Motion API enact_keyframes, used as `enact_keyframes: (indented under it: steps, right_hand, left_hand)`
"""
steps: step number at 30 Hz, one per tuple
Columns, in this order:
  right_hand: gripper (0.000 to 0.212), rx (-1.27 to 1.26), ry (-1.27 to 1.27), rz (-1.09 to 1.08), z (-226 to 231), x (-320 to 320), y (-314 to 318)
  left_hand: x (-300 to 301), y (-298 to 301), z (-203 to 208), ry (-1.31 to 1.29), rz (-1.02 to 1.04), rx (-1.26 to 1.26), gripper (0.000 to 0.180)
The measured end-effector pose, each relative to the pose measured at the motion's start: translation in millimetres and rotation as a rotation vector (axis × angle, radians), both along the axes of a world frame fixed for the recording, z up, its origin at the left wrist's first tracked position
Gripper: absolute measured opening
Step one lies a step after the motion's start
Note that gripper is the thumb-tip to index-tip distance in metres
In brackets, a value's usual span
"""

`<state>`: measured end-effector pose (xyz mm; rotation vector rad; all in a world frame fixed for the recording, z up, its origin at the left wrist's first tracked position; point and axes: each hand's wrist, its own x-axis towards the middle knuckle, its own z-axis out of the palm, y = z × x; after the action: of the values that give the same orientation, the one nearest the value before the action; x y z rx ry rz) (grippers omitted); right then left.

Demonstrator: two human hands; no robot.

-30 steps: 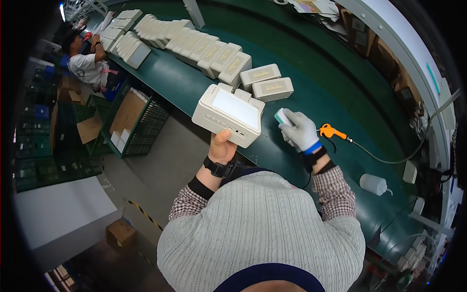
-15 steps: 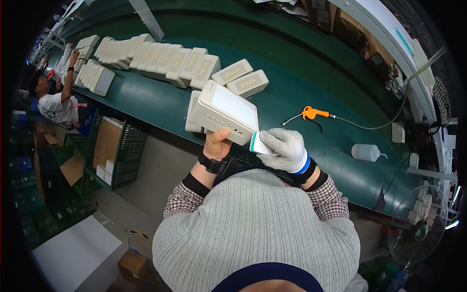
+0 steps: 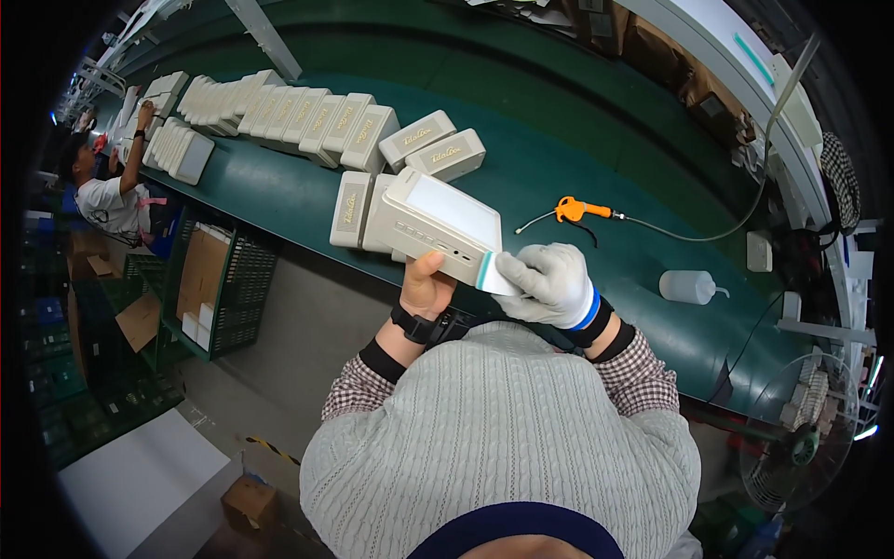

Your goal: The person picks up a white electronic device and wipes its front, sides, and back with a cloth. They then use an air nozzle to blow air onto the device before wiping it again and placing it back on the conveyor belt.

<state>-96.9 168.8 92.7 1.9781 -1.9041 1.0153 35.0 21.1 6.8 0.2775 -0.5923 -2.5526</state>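
Cream device (image 3: 442,222) tilts, left hand (image 3: 426,289) gripping near side.

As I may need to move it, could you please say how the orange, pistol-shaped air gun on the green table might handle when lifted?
The orange air gun would probably drag its thin grey hose, since they are joined. Its slender pale nozzle juts out, so it might catch. That uneven shape seems unlikely to roll.

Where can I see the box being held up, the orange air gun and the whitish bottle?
Box (image 3: 449,217): head view, on its white panel.
Orange air gun (image 3: 585,210): head view, on its handle.
Whitish bottle (image 3: 685,287): head view, on the middle of its body.
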Motion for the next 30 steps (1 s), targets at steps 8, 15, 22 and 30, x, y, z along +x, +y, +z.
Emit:
enact_keyframes:
  steps: [8, 15, 22, 30]
  right_hand:
    - [0.045, -0.005, -0.009, -0.086, -15, -23, 39]
    - [0.049, -0.022, 0.023, -0.022, -9, -25, 38]
    - [0.049, -0.063, 0.04, 0.023, -7, -25, 26]
    - [0.046, -0.003, 0.034, 0.038, 3, -19, 11]
  left_hand:
    - [-15, 5, 8, 0.079, 0.026, -0.029, 0.07]
    - [-19, 20, 1, 0.002, 0.032, -0.055, 0.07]
    - [-19, 22, -4, -0.048, 0.079, -0.021, 0.07]
    - [-16, 18, -7, -0.084, 0.058, -0.094, 0.07]
